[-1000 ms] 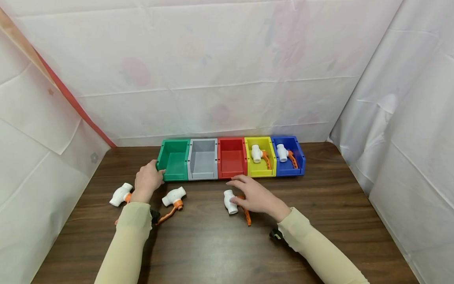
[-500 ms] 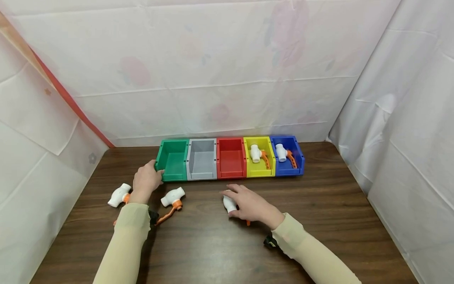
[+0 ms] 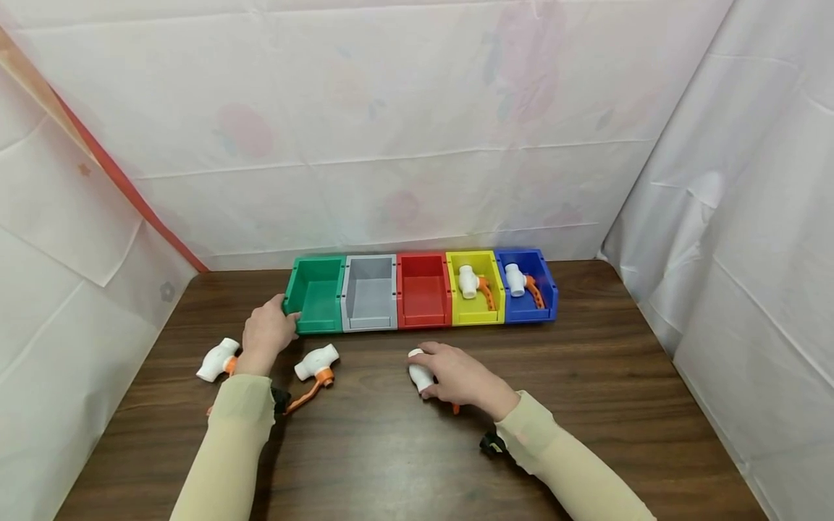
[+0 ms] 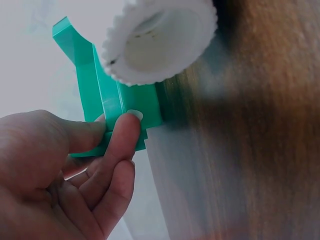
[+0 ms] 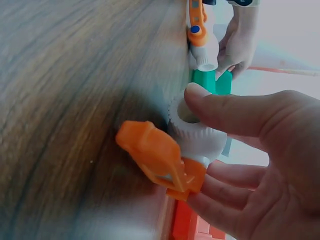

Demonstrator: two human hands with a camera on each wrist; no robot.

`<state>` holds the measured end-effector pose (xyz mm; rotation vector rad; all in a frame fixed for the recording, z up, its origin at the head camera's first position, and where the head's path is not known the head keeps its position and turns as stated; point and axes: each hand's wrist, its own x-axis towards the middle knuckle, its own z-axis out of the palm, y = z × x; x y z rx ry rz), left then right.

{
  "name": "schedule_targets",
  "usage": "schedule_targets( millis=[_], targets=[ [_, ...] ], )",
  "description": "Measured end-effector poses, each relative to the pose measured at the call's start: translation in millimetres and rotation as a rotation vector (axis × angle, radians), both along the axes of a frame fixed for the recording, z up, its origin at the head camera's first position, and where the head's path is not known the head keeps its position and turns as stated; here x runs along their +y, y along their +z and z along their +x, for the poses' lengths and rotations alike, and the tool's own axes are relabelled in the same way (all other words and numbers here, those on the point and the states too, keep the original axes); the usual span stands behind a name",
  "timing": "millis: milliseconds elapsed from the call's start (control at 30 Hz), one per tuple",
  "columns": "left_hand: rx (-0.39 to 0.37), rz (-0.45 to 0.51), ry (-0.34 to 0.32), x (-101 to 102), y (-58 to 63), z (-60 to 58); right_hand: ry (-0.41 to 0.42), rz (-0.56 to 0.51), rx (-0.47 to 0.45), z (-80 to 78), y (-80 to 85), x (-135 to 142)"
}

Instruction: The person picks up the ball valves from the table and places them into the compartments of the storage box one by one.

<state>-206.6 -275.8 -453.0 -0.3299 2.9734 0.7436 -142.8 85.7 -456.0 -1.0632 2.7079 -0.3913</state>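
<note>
My left hand (image 3: 267,329) pinches the near left corner of the green bin (image 4: 112,110) between thumb and fingers. Close over the table, my right hand (image 3: 459,373) holds a white ball valve (image 5: 200,135) with an orange handle (image 5: 155,152). The thumb lies at the valve's ribbed end and the fingers are on its far side; in the head view the hand hides most of the handle. Two similar valves lie near the left hand, one valve (image 3: 317,362) to its right and another valve (image 3: 218,359) to its left, partly behind the sleeve.
Right of the green bin, a grey bin (image 3: 371,293), a red bin (image 3: 425,289), a yellow bin (image 3: 476,317) and a blue bin (image 3: 531,316) stand in a row. The yellow and blue bins each contain a ball valve. A white curtain (image 3: 391,145) hangs behind the table.
My right hand has come down over the ball valve and closed its thumb and fingers on it. The left hand stays on the green bin's corner.
</note>
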Motion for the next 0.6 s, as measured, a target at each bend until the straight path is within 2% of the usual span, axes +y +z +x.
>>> schedule_targets(
  millis=[233,600],
  targets=[
    [-0.006,0.002,0.006,1.8,2.2,1.3,0.028,-0.008,0.006,0.0,1.5,2.0],
    [0.006,0.004,0.0,0.9,-0.6,0.6,-0.023,-0.056,-0.016,-2.6,6.4,5.3]
  ],
)
